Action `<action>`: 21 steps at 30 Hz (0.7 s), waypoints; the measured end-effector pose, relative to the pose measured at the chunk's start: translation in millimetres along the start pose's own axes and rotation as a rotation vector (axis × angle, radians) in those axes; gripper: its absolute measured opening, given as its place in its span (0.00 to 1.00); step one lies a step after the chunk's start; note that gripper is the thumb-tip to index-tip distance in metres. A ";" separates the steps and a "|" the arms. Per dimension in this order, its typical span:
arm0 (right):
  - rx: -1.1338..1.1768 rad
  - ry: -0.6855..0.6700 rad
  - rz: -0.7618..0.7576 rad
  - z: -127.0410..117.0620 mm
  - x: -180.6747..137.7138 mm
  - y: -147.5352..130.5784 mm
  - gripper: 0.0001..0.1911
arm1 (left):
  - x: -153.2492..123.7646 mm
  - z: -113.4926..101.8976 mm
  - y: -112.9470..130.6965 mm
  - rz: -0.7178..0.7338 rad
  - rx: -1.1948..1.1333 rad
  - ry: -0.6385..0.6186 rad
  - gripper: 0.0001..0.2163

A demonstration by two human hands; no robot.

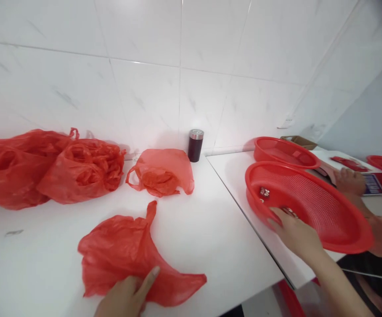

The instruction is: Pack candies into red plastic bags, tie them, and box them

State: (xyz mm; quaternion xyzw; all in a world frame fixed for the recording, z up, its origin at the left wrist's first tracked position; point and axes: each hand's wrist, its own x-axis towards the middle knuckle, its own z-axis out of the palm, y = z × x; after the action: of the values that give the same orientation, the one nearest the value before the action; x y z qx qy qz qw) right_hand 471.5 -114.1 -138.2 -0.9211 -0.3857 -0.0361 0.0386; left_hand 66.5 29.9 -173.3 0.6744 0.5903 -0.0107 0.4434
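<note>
My left hand [126, 297] is at the bottom edge, thumb laid on top of a crumpled red plastic bag [124, 255] that lies flat on the white table [45, 264]; the fingers are tucked under the bag's edge, pinching it. My right hand [294, 233] reaches over the near rim of a large red mesh basket [329, 220], fingers stretched into it beside a small wrapped item [289, 211]. Another small item [264, 192] lies further left in the basket.
Several more red bags [78, 169] [162, 171] lie along the tiled wall, with a dark cup [195, 145] behind them. A second red basket [285, 152] stands behind the first. Another person's hand [349, 180] rests on the right table near a small scale [371, 184].
</note>
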 end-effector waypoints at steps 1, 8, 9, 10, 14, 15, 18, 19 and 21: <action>-0.006 0.021 -0.013 1.3 -1.5 -9.5 0.21 | 2.3 -4.4 0.5 0.010 0.058 0.027 0.27; 0.478 0.373 -0.459 -10.4 -10.4 -130.1 0.18 | 6.8 -21.9 -2.0 0.164 0.367 0.130 0.14; 0.556 0.397 -0.545 -11.0 -15.0 -146.7 0.16 | 4.1 -22.4 -4.5 0.181 0.351 0.119 0.13; 0.618 0.389 -0.628 -10.3 -20.9 -162.4 0.15 | 0.4 -22.9 -7.5 0.203 0.324 0.111 0.13; 0.602 0.128 -1.007 8.8 -46.3 -215.8 0.13 | -18.9 -26.2 -19.7 0.272 0.114 0.073 0.11; 0.547 0.056 -1.093 16.7 -50.1 -226.2 0.14 | -22.9 -27.9 -22.6 0.284 0.053 0.072 0.11; 0.438 -0.098 -1.196 38.1 -52.0 -247.5 0.13 | -27.1 -36.7 -34.5 0.321 -0.104 0.114 0.11; 0.449 -0.120 -1.166 42.0 -50.3 -251.0 0.10 | -25.3 -41.2 -40.3 0.322 -0.136 0.150 0.12; 0.519 -0.126 -1.046 42.6 -46.2 -252.9 0.11 | -18.1 -53.1 -54.3 0.271 -0.152 0.274 0.14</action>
State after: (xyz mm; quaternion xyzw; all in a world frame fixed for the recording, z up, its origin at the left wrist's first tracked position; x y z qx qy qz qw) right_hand 260.3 34.3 -174.1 -0.5693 -0.7867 0.1002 0.2167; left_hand -9.8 43.2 -163.1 0.7074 0.5482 0.1854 0.4059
